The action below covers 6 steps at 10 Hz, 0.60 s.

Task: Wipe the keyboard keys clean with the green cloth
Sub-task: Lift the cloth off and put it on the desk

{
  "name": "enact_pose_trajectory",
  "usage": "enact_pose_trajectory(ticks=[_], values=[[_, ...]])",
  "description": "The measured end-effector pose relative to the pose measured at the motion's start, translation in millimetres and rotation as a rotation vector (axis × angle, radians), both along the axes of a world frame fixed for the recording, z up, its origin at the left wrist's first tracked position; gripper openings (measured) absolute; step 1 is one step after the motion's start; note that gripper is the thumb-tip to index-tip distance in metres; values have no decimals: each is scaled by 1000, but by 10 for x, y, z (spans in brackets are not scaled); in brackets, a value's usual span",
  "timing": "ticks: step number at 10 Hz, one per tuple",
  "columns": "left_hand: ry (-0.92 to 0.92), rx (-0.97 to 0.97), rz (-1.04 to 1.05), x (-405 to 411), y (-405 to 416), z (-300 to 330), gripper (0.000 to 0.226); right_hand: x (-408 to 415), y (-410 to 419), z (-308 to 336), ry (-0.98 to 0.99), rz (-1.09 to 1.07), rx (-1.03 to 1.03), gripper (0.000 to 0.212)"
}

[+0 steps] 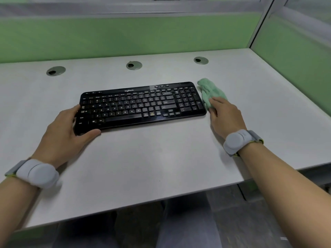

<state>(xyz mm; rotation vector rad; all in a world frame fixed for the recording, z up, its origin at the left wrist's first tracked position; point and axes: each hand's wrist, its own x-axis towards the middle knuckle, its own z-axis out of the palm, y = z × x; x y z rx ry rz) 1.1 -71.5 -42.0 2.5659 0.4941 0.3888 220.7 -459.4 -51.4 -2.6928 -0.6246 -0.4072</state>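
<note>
The keyboard (141, 106) lies flat near the middle of the tabletop (143, 158), its long side running left to right and slightly skewed, the number pad at the right end. The cloth (210, 93), green and bunched up, sits on the tabletop just beside that right end, touching or nearly touching the keyboard's edge; none of it lies over the keys.

The right hand (226, 117) rests on the near part of the cloth, fingers laid down over it. Its grip looks loose: the fingers press or gather the fabric, but whether they have closed around it cannot be told from this angle. The left hand (62, 136) holds the keyboard's left end, thumb along the front edge and fingers curled over the left side, an open brace more than a clench, steadying the board.

Judging from this layout, the wiping itself has not begun or is between passes: the cloth is off the keys, and no key area looks visibly different from another. What seems left is to bring the cloth onto the keys and sweep across all rows.

Both wrists carry grey bands (240, 142). Three cable grommets (134, 65) sit along the back.
</note>
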Motion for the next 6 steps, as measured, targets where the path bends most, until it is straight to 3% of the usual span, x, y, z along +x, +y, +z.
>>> enact_pose_trajectory(ticks=[2, 5, 6], values=[[-24, -35, 19, -33, -2, 19, 72, 113, 105, -46, -6, -9, -13, 22], [-88, -13, 81, -80, -59, -24, 37, -24, 89, -114, 40, -31, -32, 56], [-106, -24, 97, -241, -174, 6, 39, -277, 65, -117, 10, -30, -13, 60]])
